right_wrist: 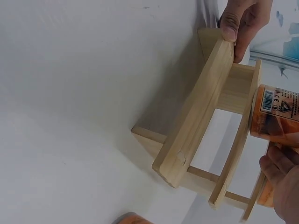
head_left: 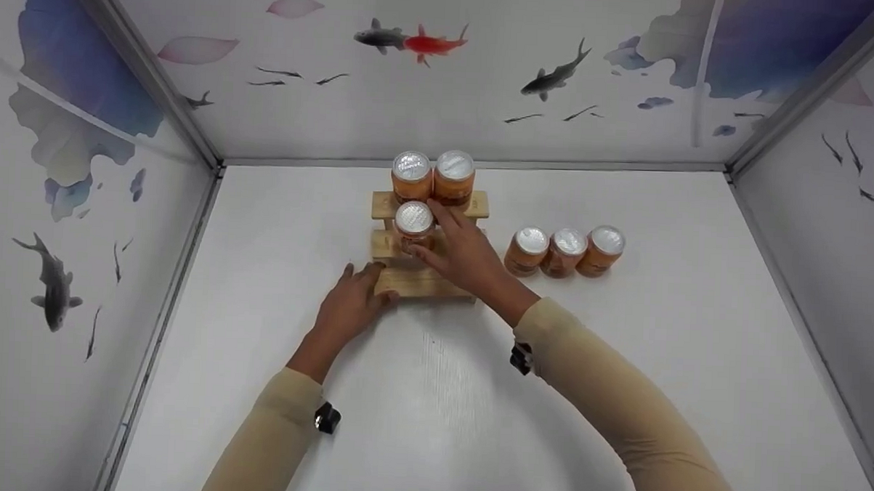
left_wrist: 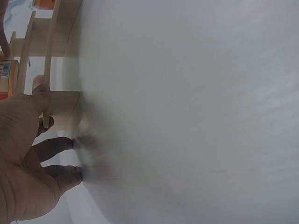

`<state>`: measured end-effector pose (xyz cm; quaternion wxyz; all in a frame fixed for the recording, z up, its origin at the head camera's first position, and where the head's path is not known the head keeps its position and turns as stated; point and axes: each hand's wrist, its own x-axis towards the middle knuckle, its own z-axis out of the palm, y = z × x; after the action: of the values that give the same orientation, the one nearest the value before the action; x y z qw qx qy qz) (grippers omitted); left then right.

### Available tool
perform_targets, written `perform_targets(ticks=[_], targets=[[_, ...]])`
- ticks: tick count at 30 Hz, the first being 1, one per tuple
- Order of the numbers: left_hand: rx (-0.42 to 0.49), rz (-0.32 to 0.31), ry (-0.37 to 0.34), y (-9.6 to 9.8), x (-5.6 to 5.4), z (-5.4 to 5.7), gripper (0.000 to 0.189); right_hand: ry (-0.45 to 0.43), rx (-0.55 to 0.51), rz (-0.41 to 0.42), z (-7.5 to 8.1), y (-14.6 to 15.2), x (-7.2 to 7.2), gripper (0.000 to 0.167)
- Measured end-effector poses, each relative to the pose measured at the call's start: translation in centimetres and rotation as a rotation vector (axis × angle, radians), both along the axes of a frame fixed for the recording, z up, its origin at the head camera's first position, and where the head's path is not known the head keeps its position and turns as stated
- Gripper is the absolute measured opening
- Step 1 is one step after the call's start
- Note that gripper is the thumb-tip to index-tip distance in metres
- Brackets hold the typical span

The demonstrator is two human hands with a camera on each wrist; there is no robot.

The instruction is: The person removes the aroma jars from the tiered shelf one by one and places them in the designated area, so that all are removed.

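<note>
A stepped wooden rack (head_left: pixel 425 283) with three tiers stands on the white table. My left hand (head_left: pixel 349 300) pinches the left end of its lowest board (right_wrist: pixel 194 112), thumb on top and a finger beneath; the other fingers reach down to the table. An orange jar (head_left: pixel 413 229) with a silvery lid stands upright on the middle tier, toward the left. My right hand (head_left: pixel 469 254) holds this jar from the right, thumb on the near side and index finger on the far side. Two similar jars (head_left: pixel 411 173) (head_left: pixel 454 175) stand side by side on the top tier.
Three more orange jars (head_left: pixel 527 252) (head_left: pixel 564 253) (head_left: pixel 602 251) stand in a row on the table, right of the rack. White panels (head_left: pixel 441 115) with painted fish enclose the table (head_left: pixel 300 219) at the back and both sides.
</note>
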<state>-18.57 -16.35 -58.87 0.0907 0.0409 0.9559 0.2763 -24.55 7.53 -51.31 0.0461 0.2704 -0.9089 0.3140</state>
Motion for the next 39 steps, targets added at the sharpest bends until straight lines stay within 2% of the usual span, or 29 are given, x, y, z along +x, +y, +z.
perform_targets(ticks=[11, 19, 26, 39], targets=[[0.006, 0.011, -0.014, 0.0, -0.1, -0.1, 0.073, -0.059, -0.049, -0.051, 0.0, -1.0, 0.0, 0.085], [-0.005, 0.007, -0.022, 0.0, -0.1, -0.1, 0.073, -0.06, -0.06, -0.058, -0.2, -1.2, -0.1, 0.084], [0.003, 0.007, -0.03, 0.1, -0.1, 0.0, 0.072, -0.052, -0.085, -0.04, -0.3, -1.1, -0.1, 0.083], [0.008, 0.0, 0.009, 0.0, 0.0, -0.3, 0.072, -0.021, -0.103, -0.002, -0.5, 0.6, -0.1, 0.082]])
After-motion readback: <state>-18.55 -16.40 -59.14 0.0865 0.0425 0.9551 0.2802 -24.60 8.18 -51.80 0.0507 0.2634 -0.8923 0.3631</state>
